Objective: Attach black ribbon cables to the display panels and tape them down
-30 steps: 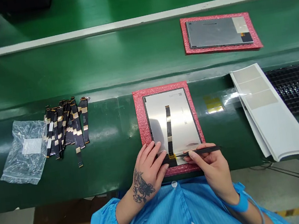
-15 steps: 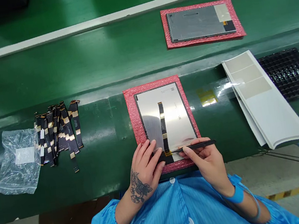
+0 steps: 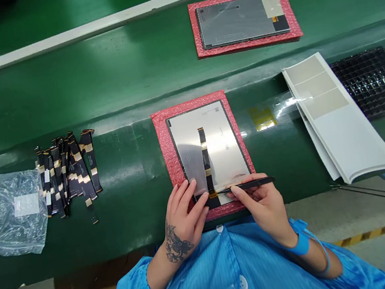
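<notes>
A display panel [image 3: 225, 146] lies silver back up on a pink bubble-wrap sheet [image 3: 168, 143] in front of me. Along its back runs a black flex cable [image 3: 205, 155], its near end at an amber connector piece [image 3: 213, 194] by the panel's lower edge. My left hand [image 3: 184, 213] rests on the panel's lower left corner, fingers stretched out, with the fingertips beside the connector. In my right hand [image 3: 265, 206] is a pair of black tweezers [image 3: 256, 183], held nearly level. Their tip points left and reaches the amber piece; whether it grips anything is too small to tell.
Several loose flex cables [image 3: 68, 172] lie in a pile at left, beside a clear plastic bag [image 3: 18, 214]. Another panel [image 3: 242, 21] on pink wrap lies at the back. To the right are white sticker sheets [image 3: 350, 135], a black tray [image 3: 374, 81] and yellow tape pieces [image 3: 263, 118].
The whole view has shifted slightly, so the bench items appear a little further left. Both hands keep their places on the panel, and the tweezers' tip stays at the connector.
</notes>
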Demonstrator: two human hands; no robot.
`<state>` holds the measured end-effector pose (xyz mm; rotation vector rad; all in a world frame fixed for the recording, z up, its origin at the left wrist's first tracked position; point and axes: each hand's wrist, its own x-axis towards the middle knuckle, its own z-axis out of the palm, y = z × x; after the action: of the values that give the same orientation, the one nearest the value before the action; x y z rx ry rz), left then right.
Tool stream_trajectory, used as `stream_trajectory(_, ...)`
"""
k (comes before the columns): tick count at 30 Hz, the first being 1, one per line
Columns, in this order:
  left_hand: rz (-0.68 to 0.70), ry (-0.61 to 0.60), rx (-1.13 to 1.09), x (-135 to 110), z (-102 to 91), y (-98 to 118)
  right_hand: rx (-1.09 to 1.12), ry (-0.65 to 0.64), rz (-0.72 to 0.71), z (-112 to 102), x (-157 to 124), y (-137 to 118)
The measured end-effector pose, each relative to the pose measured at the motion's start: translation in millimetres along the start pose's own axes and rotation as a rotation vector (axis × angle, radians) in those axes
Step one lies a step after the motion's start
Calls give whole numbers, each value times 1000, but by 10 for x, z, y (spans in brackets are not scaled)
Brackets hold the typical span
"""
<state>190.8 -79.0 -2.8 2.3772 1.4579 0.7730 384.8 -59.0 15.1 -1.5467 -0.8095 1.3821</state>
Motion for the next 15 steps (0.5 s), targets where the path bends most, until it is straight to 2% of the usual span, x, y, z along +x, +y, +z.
stream_trajectory(4,43,-36,6,10,7,28,1,6,15,-2,-1,17)
stream_trajectory(15,37,-69,29,27,13,24,-8,-5,2,-8,-15,49)
